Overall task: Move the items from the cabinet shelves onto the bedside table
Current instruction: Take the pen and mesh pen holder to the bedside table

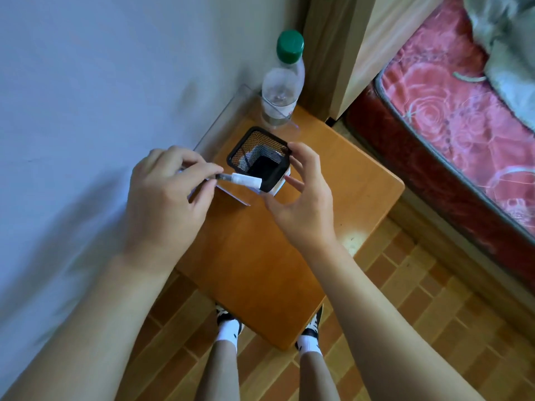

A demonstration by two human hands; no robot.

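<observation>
Fingers of the left hand (166, 195) are curled, thumb and forefinger pinching the dark end of a pen (240, 178) whose white-wrapped part points right and reaches the near rim of a black mesh cup (260, 160). Whether the pen's tip is inside the cup or only against its rim cannot be told. Behind that hand a clear acrylic stand (223, 117) leans by the wall (86, 82), its lower edge partly hidden by the knuckles.

Right of the pen, the cup stands on the wooden table (275, 256), toward its far part, with something dark and something pale inside. A white label shows low on its near side. Beyond the cup, at the table's far corner, a clear bottle (282, 85) with a green cap stands upright.

Next comes the right hand (301, 204), its fingers spread and loosely bent around the cup's right side; a fingertip touches the rim at the far right corner, while the thumb sits near the label. It steadies rather than clamps.

Farther right lies a bed (463, 117) with a red flowered mattress. Tiled floor (405, 299) and the person's shoes show below.
</observation>
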